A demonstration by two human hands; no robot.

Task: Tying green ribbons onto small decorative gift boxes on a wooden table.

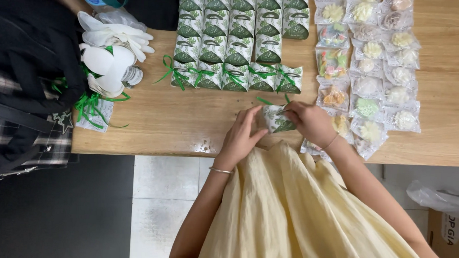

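Both hands, the left hand (243,132) and right hand (308,120), gripped one box (277,120) near the bench (177,120) edge, apparently mid-closing. Tying looked next; ribboned boxes (236,76) stood at twelve o'clock.

My left hand (242,135) and right hand (310,122) meet on one small box (276,119) near the bench's (176,126) front edge, left hand on its left side, right hand on its right. Behind it the other boxes (235,34) stand in rows running to the back edge. The bagged sweets (372,58) lie to their right, the nearest ones under my right wrist. Far left, paper cutouts (109,58) and ribbons (90,107) sit beside a bag (22,52) at the left edge.
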